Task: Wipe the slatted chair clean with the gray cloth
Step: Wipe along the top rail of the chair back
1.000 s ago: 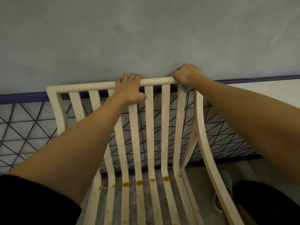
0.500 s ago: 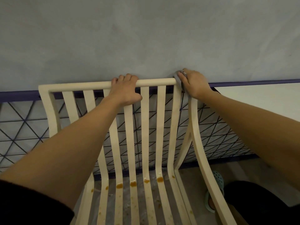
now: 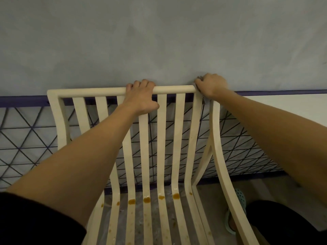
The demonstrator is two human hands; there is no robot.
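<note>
Change: the right hand [image 3: 210,84] has slid back up onto the top rail's right corner; the left hand [image 3: 141,98] stays put.
Left hand: fingers curled over the rail, at 12 o'clock.
Right hand: clenched around the gray cloth [image 3: 205,100], mostly hidden, at 1 o'clock.
Slatted chair [image 3: 180,129]: centre; brown stains [image 3: 146,199] across seat slats at 6 o'clock.

A grey-blue wall [image 3: 159,41] filled the upper view. Along its foot ran a dark purple rail [image 3: 21,100], with a black triangular-mesh panel [image 3: 26,144] below the rail. Beneath the panel's right end, a mint perforated clog [image 3: 238,195] rested on the concrete floor [image 3: 212,197].
</note>
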